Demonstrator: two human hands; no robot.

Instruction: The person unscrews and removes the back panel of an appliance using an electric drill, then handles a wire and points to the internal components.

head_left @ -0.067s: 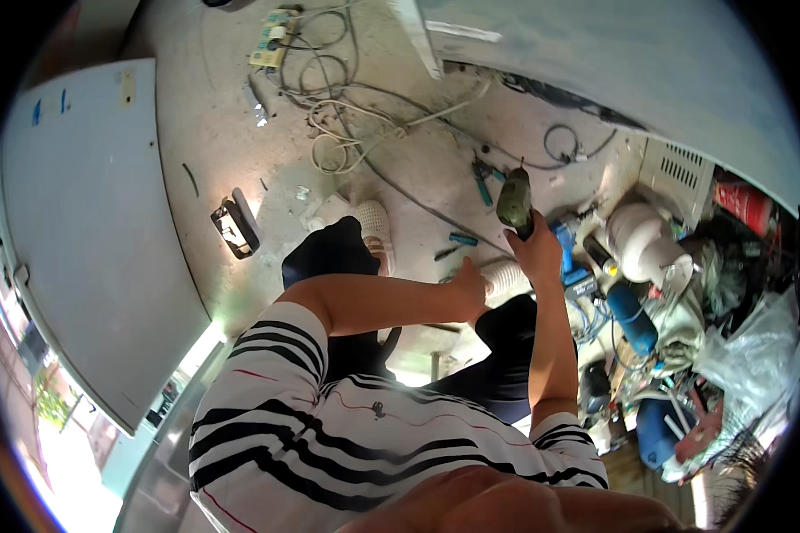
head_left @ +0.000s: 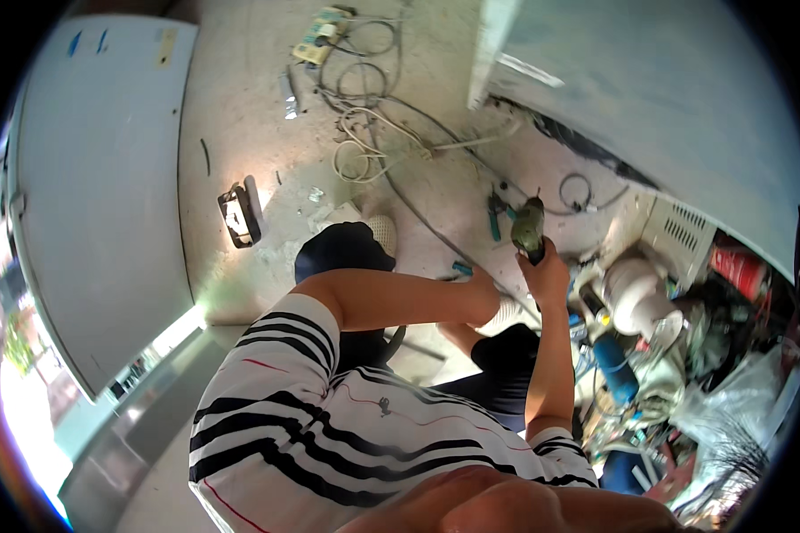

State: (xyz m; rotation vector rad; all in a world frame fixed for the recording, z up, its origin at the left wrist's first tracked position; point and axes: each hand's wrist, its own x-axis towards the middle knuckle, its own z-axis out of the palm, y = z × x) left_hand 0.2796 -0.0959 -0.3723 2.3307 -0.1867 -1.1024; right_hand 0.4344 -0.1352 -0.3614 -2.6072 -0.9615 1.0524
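My right hand grips an olive-green drill with its bit pointing forward over the floor. My left hand hangs beside my bent right leg, above a light woven shoe; its fingers are partly hidden and blurred. Just past it lies a small teal-handled tool. Green-handled pliers lie left of the drill. Dark and pale cables run across the floor. A black tool case lies to the left.
A white panel fills the left side; a large grey appliance is at upper right. A power strip lies at the back. A white gas cylinder, blue canister, red container and plastic bags crowd the right.
The view has shifted, with the upper floor and appliance appearing lower and farther right. The drill in my right hand sits a little lower in the picture.
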